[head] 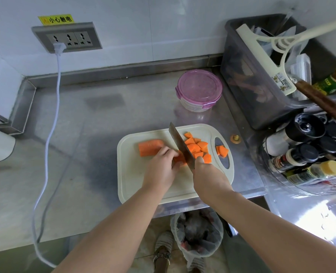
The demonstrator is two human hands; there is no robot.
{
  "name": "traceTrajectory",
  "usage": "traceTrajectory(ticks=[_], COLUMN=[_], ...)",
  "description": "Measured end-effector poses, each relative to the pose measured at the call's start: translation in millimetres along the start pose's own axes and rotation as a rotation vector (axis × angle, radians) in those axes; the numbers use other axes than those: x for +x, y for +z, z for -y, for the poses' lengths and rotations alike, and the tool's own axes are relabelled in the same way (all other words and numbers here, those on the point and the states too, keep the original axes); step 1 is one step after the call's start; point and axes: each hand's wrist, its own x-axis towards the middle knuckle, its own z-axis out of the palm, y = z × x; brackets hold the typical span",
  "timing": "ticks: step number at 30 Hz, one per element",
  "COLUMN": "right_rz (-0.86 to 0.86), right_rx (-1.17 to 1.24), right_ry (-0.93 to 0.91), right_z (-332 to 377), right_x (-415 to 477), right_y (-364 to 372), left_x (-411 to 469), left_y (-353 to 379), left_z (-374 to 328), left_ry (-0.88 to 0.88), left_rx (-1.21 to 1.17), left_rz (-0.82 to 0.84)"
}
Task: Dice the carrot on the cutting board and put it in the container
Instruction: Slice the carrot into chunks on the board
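Note:
A white cutting board [139,186] lies on the steel counter. On its left part rests a long uncut carrot piece [149,147]. My left hand [161,166] presses a smaller carrot piece [178,160] down beside the knife blade. My right hand [208,176] grips the handle of a cleaver [180,143], blade edge down on the carrot. Several diced carrot chunks [197,147] lie right of the blade, and a few more carrot chunks [222,150] sit by the board's handle hole. A round container with a closed pink lid [199,88] stands behind the board.
A carrot end [235,138] lies on the counter right of the board. A dark bin [261,75] with a squeegee and a rack of spice bottles [305,154] crowd the right. A white cable [50,134] hangs from the wall socket. A lined trash bin [197,233] stands below the counter edge.

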Motion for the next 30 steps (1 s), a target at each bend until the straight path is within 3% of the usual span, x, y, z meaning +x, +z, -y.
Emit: traceTrajectory(ticks=[6,10,18,30], right_rz=[0.043,0.076,-0.102,-0.065], right_rx=[-0.049,0.107,0.062,0.023], right_ry=[0.026,0.045,0.053,-0.074], right_z=[1,-7,-15,-6], right_x=[7,7,-6,-21], right_y=[9,-2,-9,-7], left_x=[0,-2,-3,-2], left_y=[1,0,0,-1], left_z=[1,0,4,1], left_ry=[0.014,0.031,0.045,0.021], left_rx=[0.010,0.022,0.009,-0.035], left_rz=[-0.008,-0.026,-0.025,-0.031])
